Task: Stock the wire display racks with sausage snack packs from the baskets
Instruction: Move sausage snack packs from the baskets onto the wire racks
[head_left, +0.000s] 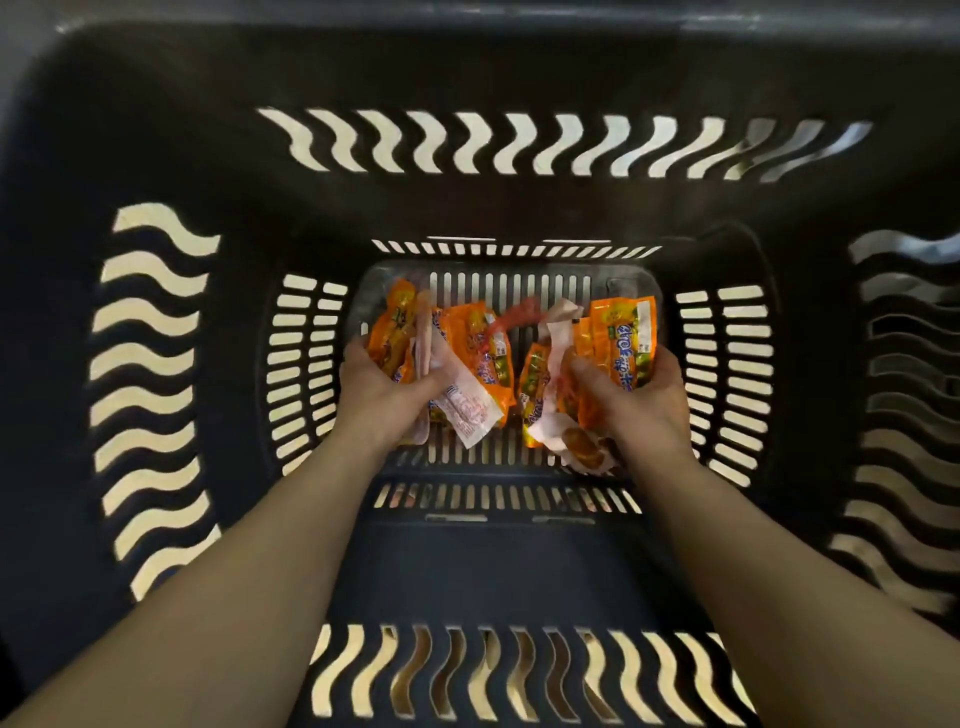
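1. One dark plastic basket (156, 130) with slotted walls fills the frame, seen from above.
2. Two bare arms reach down to its slotted floor at frame centre.
3. The left hand (382, 392), left of centre, has its fingers curled round a bunch of orange sausage snack packs (395, 322), with a white pack back under the thumb.
4. The right hand (641, 400), right of centre, grips a second bunch (626, 332) the same way.
5. The packs overlap, so their number cannot be counted.
6. One red strip (519, 314) lies between the two bunches.
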